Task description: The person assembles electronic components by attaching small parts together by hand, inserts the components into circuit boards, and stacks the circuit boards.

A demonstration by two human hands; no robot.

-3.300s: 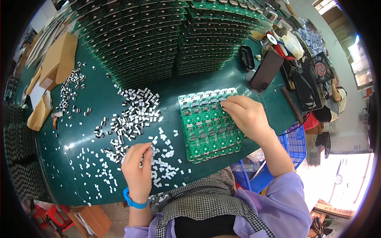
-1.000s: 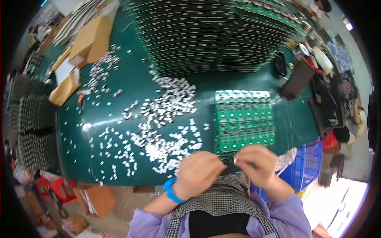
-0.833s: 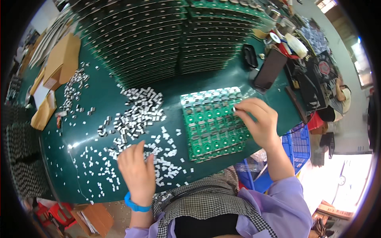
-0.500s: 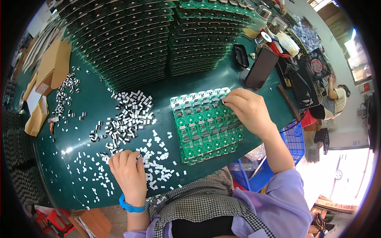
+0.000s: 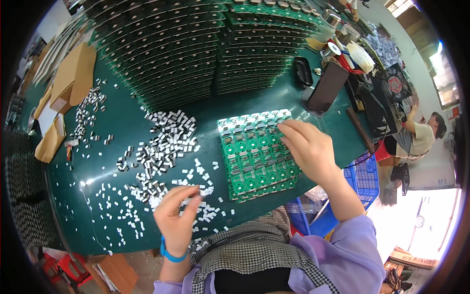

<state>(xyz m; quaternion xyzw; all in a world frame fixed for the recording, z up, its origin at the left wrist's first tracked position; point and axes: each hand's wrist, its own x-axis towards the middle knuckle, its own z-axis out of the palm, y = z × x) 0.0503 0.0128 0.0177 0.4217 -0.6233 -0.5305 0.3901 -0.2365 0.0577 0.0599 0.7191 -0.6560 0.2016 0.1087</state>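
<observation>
Your right hand [image 5: 311, 151] is at the upper-right edge of the green circuit-board panel [image 5: 254, 169], mid-frame; your left hand [image 5: 175, 214], lower left, is beside loose white components [image 5: 208, 212]. Neither's grip can be told.

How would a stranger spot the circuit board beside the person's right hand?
At the back of the green table rise tall stacks of boards. Nearer the person, the right hand covers part of the green circuit board. Unlike those, it lies low, its rows of circles in plain view.
</observation>
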